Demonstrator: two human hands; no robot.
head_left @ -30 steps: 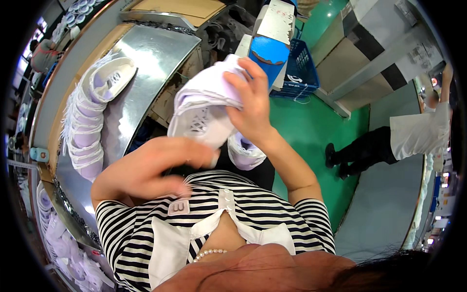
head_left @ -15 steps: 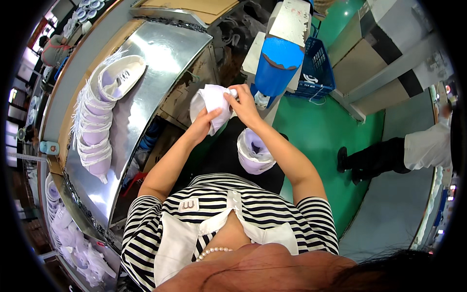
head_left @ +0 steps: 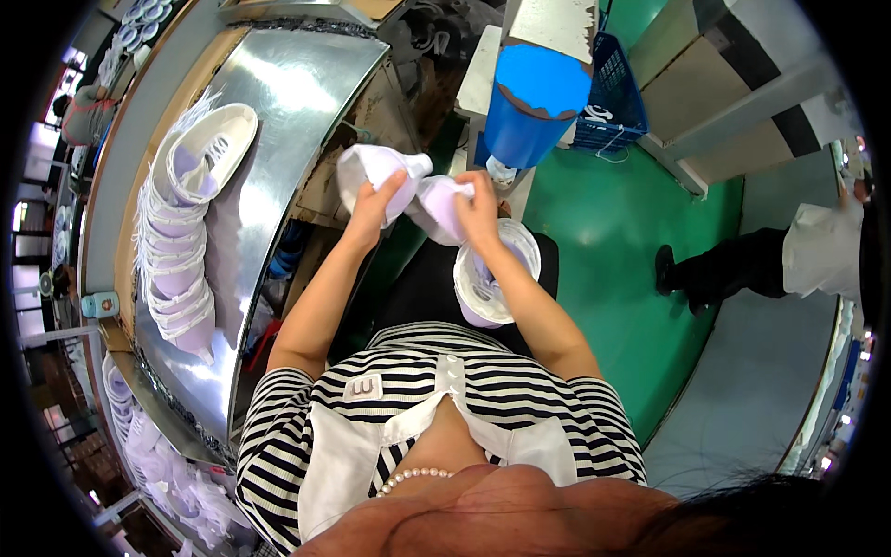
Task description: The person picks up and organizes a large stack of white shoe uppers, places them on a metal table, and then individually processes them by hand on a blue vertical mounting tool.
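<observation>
Lilac cup, left fingers: left hand clamped on a soft white-and-lilac cup-shaped shoe upper, held up, its pale opening turned left
Lilac piece, right fingers: right hand pinched on a limp lilac fabric upper (slightly blurred); the two pieces meet between the hands, joined or not I cannot tell
Black-trousered lap: partly behind the right forearm rests a white-rimmed lilac upper, probably placed to be close at hand
Shiny curved steel table: a row of nested white-and-lilac uppers lies along it at left, likely nested to save space
Table edge: metal rim running close beside the left forearm, leaving that elbow little room outward
Blue cylindrical machine housing: just beyond the right hand, near enough to limit a forward swing
Glossy green floor: spreads to the right, giving the right elbow more room; a blue plastic crate sits at its far side, and a person in a white top stands well apart
</observation>
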